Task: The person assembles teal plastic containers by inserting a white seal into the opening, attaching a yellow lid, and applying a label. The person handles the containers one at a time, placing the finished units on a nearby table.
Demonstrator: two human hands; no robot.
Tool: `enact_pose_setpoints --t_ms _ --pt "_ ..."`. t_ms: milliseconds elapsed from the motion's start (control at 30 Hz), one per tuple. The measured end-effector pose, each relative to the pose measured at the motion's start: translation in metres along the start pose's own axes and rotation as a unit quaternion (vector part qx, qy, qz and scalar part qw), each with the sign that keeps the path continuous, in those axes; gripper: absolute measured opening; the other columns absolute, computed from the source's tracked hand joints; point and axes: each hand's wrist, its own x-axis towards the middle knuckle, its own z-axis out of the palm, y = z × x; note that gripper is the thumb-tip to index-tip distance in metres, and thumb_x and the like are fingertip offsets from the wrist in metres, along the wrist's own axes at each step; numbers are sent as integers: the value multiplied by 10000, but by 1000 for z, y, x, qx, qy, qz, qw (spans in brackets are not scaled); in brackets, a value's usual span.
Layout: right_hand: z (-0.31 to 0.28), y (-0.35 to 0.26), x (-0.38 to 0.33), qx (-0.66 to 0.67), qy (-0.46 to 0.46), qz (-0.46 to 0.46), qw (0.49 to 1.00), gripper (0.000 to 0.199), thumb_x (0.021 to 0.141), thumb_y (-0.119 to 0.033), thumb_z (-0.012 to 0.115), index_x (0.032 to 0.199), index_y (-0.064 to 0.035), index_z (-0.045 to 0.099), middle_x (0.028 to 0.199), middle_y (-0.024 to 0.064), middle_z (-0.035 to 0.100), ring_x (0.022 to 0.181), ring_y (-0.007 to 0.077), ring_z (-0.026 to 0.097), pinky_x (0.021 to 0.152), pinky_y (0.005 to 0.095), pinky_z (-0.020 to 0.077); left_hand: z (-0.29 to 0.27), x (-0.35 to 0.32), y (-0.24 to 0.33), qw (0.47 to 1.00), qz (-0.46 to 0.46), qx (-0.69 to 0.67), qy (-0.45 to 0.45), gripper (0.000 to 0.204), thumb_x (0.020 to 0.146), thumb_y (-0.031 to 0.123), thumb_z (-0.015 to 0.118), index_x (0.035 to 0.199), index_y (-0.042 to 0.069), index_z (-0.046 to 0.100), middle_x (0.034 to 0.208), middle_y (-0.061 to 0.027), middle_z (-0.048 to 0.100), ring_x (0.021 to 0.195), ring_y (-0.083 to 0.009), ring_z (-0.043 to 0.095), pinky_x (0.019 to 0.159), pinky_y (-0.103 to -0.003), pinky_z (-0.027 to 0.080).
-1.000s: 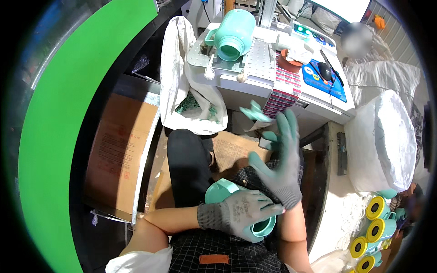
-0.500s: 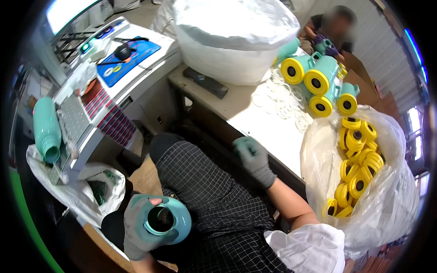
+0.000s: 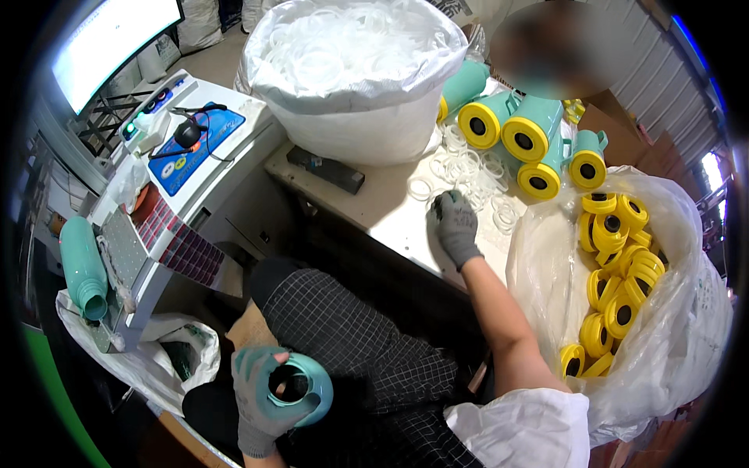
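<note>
My left hand [image 3: 261, 399], in a grey glove with a teal palm, grips a teal jug [image 3: 318, 388] over my lap. The jug's round open mouth faces up, and its inside looks dark. At the white table's edge, my right hand [image 3: 456, 226], also gloved, has its fingers curled down beside loose white rings [image 3: 466, 170]. Its fingertips are partly hidden, so whether a ring is between them is unclear.
A large white sack [image 3: 351, 117] full of white rings stands at the back. Teal jugs with yellow lids [image 3: 524, 139] lie on the table. At right is a plastic bag [image 3: 538, 257] of yellow lids [image 3: 622, 312]. Another teal bottle [image 3: 82, 261] lies far left.
My right hand has moved forward and right from over the gap to the tabletop by the rings. My left hand keeps the jug, slightly lower. The head view has shifted.
</note>
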Motion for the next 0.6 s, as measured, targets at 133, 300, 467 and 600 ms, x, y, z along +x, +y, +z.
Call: enact_pose_setpoints --t_ms 133,300,467,600 --pt "-38 -104 -29 548 -196 200 789 319 1054 -295 602 1236 -34 599 953 133 742 707 190 696 605 327 554 21 -24 4 970 -194 -90 115 946 552 268 875 1389 84 476 1147 -148 575 1021 -337 592 937 -467 486" --pt "-87 -215 -84 772 -543 166 285 427 1050 -143 558 1411 71 474 835 41 638 517 57 519 441 208 409 6 -11 13 990 74 121 0 732 606 385 891 1211 122 575 1076 -104 600 1029 -357 596 891 -479 504" --pt "-101 -251 -101 640 -329 -94 688 474 978 -285 670 1361 -24 573 936 66 651 718 142 639 617 292 530 0 -27 4 975 124 178 52 314 631 256 870 798 163 621 890 -18 571 968 -322 601 783 -463 527" --pt "-91 -244 -124 485 -245 -426 724 402 941 -381 690 1230 -104 654 1098 90 676 950 263 688 885 435 560 5 -39 -2 990 34 105 92 380 565 213 886 801 135 599 893 -44 585 952 -342 601 807 -484 499"
